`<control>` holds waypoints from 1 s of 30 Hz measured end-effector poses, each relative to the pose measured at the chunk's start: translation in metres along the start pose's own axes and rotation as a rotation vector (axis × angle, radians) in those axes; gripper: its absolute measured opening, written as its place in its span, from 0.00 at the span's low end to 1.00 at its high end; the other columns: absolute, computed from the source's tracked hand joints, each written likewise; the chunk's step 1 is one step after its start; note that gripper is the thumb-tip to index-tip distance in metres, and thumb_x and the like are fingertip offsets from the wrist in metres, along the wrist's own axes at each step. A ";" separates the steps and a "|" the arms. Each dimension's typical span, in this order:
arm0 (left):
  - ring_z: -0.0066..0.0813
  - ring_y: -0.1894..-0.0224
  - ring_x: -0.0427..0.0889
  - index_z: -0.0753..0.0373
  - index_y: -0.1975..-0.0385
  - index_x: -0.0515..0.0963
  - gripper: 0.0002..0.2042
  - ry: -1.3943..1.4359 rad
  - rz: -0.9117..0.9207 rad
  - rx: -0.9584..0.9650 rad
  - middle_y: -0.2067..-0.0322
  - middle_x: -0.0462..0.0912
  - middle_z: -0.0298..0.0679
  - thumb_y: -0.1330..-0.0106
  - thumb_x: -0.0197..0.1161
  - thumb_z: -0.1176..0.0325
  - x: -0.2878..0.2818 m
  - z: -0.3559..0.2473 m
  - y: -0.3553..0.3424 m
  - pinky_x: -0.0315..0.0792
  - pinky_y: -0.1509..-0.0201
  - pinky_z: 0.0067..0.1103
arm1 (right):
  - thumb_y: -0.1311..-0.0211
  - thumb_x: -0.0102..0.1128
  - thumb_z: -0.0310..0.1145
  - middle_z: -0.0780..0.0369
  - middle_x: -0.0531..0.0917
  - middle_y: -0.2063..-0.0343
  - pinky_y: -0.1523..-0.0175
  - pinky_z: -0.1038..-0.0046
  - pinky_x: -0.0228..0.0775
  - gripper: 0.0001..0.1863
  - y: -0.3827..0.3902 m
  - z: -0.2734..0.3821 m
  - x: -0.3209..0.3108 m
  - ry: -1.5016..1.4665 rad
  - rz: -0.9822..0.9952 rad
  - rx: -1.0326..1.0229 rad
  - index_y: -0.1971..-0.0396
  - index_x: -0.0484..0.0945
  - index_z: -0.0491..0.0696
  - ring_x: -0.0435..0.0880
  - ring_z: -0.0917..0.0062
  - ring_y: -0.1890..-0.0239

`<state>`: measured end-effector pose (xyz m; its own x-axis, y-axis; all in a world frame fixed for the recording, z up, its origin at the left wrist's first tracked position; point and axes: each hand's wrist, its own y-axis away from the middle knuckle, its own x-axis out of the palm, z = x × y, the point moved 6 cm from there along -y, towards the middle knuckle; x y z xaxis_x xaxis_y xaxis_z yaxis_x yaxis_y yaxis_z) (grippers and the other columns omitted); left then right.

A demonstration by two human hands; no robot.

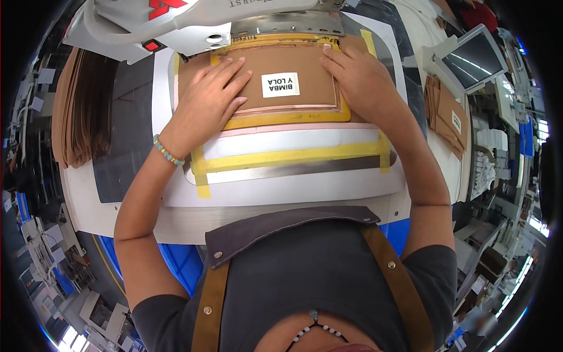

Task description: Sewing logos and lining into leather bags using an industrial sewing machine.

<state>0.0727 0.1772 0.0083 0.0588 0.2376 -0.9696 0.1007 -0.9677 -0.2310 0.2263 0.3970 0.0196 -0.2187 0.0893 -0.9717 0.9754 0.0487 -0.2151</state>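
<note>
A flat brown panel point(246, 97) with a white printed label point(280, 85) lies inside a yellow template frame point(287, 118). My left hand point(214, 97) rests on the panel's left part, fingers stretched out and slightly spread. At the upper right corner, my right hand point(363, 79) lies over the edge of panel and frame, with its fingers extended flat. Neither hand grips anything that I can see. Under the frame is a white-covered board point(293, 145) marked off with yellow tape point(281, 157).
A white machine head point(199, 29) with a metal plate point(287, 24) stands just beyond the hands. Stacked brown sheets point(82, 111) are at left. More brown pieces point(443, 114) and a tilted screen point(476, 58) are at right. A blue bin point(180, 261) sits below the table edge.
</note>
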 end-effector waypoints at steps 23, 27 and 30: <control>0.46 0.34 0.79 0.65 0.35 0.79 0.22 -0.094 -0.005 -0.032 0.34 0.80 0.46 0.24 0.65 0.61 0.007 -0.006 -0.011 0.72 0.31 0.38 | 0.36 0.61 0.26 0.61 0.85 0.51 0.43 0.64 0.76 0.24 -0.021 0.012 -0.001 -0.012 0.017 -0.075 0.39 0.83 0.46 0.82 0.67 0.49; 0.44 0.36 0.79 0.65 0.37 0.80 0.21 -0.113 0.051 -0.063 0.37 0.81 0.46 0.25 0.66 0.61 0.008 -0.011 -0.018 0.73 0.32 0.37 | 0.35 0.60 0.26 0.61 0.86 0.49 0.46 0.66 0.74 0.23 -0.021 0.011 0.005 0.008 -0.010 -0.112 0.40 0.83 0.45 0.83 0.68 0.49; 0.45 0.35 0.79 0.65 0.37 0.80 0.20 -0.007 -0.008 -0.019 0.36 0.81 0.46 0.25 0.66 0.63 0.010 -0.024 -0.025 0.73 0.31 0.38 | 0.35 0.60 0.27 0.62 0.87 0.50 0.47 0.66 0.73 0.22 -0.020 0.010 0.004 0.008 -0.010 -0.132 0.41 0.84 0.45 0.83 0.69 0.48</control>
<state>0.0941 0.2060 0.0067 0.0510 0.2447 -0.9683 0.1201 -0.9640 -0.2373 0.2064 0.3862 0.0186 -0.2293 0.0959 -0.9686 0.9610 0.1802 -0.2097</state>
